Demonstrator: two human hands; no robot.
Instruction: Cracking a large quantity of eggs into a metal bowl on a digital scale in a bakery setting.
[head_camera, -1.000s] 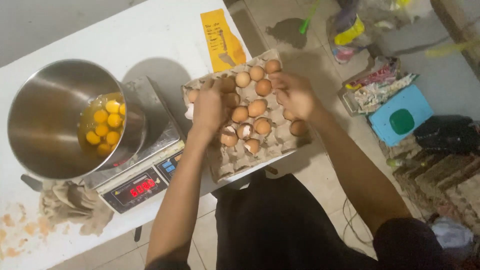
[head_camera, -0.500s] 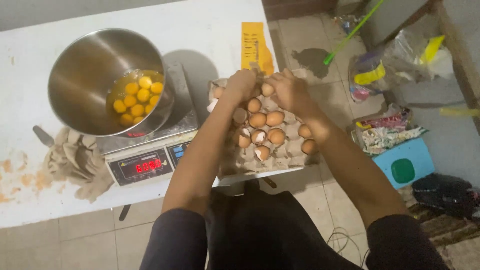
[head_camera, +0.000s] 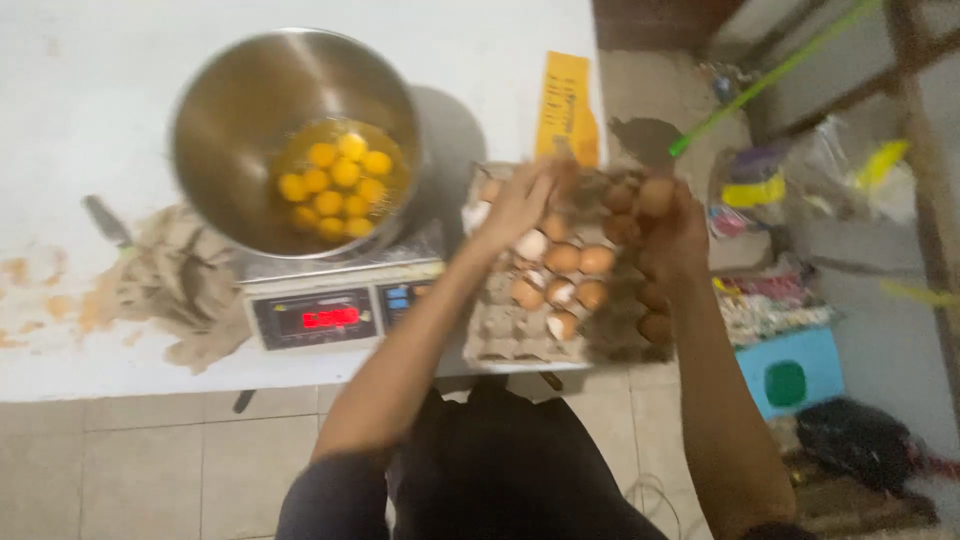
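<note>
While the right hand seems to pinch a brown egg above the egg tray at the table's right edge, the left hand lies spread over it; next, a crack into the bowl.

A steel mixing bowl of yolks sits on a digital scale on the white worktop. A crumpled rag lies beside it; a yellow packet lies behind.

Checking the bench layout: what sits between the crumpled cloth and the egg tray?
In the head view, the scale, carrying the steel bowl of yolks, sits between the cloth and the egg tray.
</note>
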